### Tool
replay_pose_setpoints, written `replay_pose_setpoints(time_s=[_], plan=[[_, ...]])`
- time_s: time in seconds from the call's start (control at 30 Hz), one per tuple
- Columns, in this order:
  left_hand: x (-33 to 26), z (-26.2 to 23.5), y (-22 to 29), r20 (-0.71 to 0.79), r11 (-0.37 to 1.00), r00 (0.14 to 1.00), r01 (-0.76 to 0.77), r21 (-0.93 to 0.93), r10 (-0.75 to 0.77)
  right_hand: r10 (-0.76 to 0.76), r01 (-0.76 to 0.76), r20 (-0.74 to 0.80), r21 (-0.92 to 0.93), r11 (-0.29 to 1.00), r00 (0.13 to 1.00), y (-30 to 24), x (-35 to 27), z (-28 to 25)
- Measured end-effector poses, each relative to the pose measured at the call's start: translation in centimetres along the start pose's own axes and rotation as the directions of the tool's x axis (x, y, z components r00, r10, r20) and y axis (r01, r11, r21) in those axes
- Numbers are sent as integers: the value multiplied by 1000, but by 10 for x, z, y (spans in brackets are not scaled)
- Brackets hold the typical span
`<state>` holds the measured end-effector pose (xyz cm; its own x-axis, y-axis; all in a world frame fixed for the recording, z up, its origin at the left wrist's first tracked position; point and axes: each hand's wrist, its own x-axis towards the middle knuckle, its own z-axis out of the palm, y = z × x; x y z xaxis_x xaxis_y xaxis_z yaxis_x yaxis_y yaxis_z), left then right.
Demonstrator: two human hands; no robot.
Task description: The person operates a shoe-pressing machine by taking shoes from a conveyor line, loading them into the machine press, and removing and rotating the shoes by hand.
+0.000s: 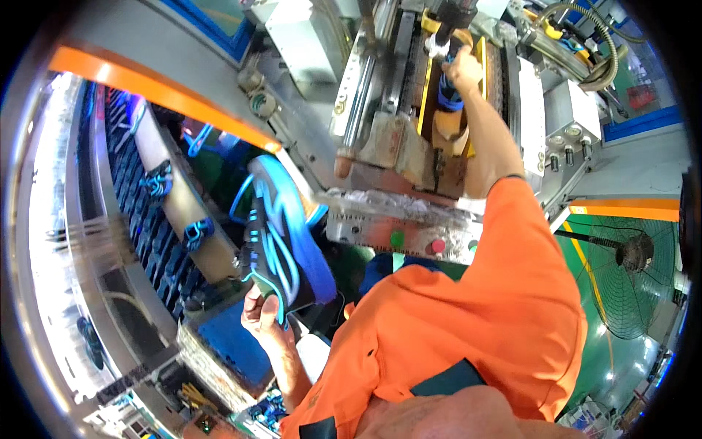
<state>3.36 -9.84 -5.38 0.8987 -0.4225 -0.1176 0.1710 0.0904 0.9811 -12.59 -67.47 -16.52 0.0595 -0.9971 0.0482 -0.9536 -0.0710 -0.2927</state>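
My left hand [265,316] grips a blue and black sneaker [284,233] by the edge of its opening. The sneaker hangs on a slant with light blue laces and trim, its toe end pointing up and away. My right arm reaches far forward into a metal machine [391,146]. There my right hand [464,71] is closed at the top of a dark blue shoe [448,96], which sits between two yellow bars under a dark press head [455,16]. The shoe's underside and part of my right fingers are hidden.
At the left runs a conveyor [157,241] with blue and black shoe pieces beside it. An orange beam [161,99] crosses above it. Green and red buttons [397,238] line the machine's front. A wire-caged floor fan [632,252] stands at the right on a green floor.
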Motion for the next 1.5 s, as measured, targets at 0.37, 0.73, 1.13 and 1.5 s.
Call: replay_pose_setpoints(time_s=[0.37,0.73,1.13,1.5], plan=[[-155,-32,-37,-608,941,717,265,-212,-339,-826,678,-230,699,228,515,-12,-339,20],[-306,-101,-86,-840,882,345,-66,-466,-418,-893,750,-273,654,99,357,-52,-381,97],[-403,-359,-183,-936,984,-320,-146,-105,-148,-713,429,-658,586,-687,-243,-372,-682,-165],[-402,-524,-226,-887,981,-420,-85,-175,-195,-616,501,-269,390,-773,-741,-697,-1037,-231]])
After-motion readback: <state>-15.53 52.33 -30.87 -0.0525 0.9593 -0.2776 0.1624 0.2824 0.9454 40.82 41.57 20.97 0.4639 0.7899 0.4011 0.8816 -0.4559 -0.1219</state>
